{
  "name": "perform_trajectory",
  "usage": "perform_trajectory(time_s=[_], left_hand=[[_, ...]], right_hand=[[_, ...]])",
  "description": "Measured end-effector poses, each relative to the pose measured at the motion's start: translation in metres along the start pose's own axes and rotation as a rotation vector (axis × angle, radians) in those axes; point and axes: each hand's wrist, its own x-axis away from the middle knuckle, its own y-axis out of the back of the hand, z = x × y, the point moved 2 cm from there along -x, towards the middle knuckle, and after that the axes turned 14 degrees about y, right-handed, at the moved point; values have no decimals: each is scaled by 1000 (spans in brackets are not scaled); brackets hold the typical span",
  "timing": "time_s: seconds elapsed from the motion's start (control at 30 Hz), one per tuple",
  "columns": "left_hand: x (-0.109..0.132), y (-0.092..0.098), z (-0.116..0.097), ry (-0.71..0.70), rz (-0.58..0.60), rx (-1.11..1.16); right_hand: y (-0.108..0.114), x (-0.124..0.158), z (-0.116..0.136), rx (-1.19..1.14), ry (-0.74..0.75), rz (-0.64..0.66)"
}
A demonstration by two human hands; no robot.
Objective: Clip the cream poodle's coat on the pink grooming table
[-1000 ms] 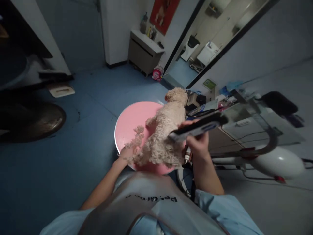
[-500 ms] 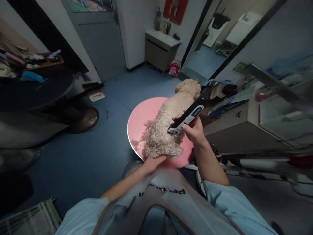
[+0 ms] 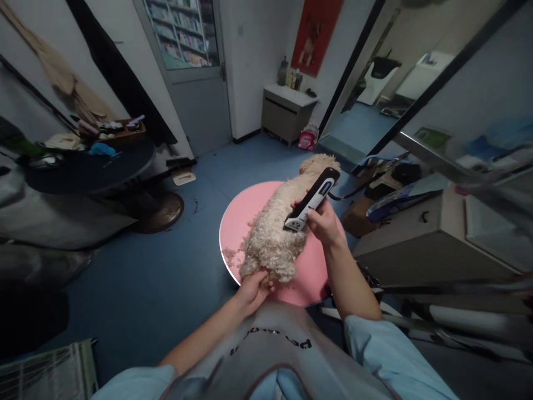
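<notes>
A curly, cream-coloured dog (image 3: 275,233) stands on a round pink table (image 3: 237,208), its head turned away from me. My right hand (image 3: 323,221) is closed round a black-and-white hair clipper (image 3: 312,201). The clipper's blade end rests against the fur of the dog's back, toward the right hip; a dark cord leaves its upper end. At the dog's rear, my left hand (image 3: 255,290) has its fingers curled in against the low fur. Whether they hold the tail or a hind leg I cannot tell. Loose clumps of cut fur (image 3: 231,255) lie on the table's left side.
To the left is a dark round table (image 3: 91,172) with a tray of tools and a blue cloth. A grey cabinet (image 3: 400,233) stands close on the right, beside cardboard boxes. A sink cabinet (image 3: 287,111) and a pink bag (image 3: 307,138) are at the back, near a door (image 3: 200,105).
My view has tilted up and left. The clipper has swung lower at its rear end, still against the dog's back. My left hand has turned and its fingers have curled at the dog's rear.
</notes>
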Motion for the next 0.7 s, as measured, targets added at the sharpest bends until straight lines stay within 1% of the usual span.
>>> perform_trajectory(time_s=[0.13, 0.2, 0.23, 0.27, 0.3, 0.37, 0.4, 0.43, 0.47, 0.53, 0.6, 0.7], left_hand=[[-1, 7, 1, -26, -4, 24], [-3, 10, 2, -38, -12, 24], [-4, 11, 2, -41, -21, 18], [-4, 12, 2, -45, -33, 8], [-5, 13, 2, -50, -45, -5], [-7, 16, 2, -78, -62, -33], [-9, 18, 1, -98, -73, -47], [-11, 21, 0, -115, -87, -59], [-13, 24, 0, -129, -103, -69], [-18, 31, -1, -135, -115, -90], [-24, 37, -2, -135, -98, -111], [-31, 41, -4, -173, -49, -146]], right_hand=[[-15, 49, 6, -18, -6, 139], [-18, 64, 13, -23, -22, 217], [-18, 66, 17, -19, -12, 230], [-17, 63, 20, -6, 23, 209], [-15, 57, 23, 16, 80, 149], [-12, 41, 25, 86, 208, -23], [-13, 33, 24, 118, 241, -81], [-15, 28, 22, 138, 243, -95], [-19, 26, 19, 142, 216, -69], [-30, 34, 11, 121, 127, 33], [-39, 53, 7, 104, 63, 127], [-45, 82, 8, 132, 23, 263]])
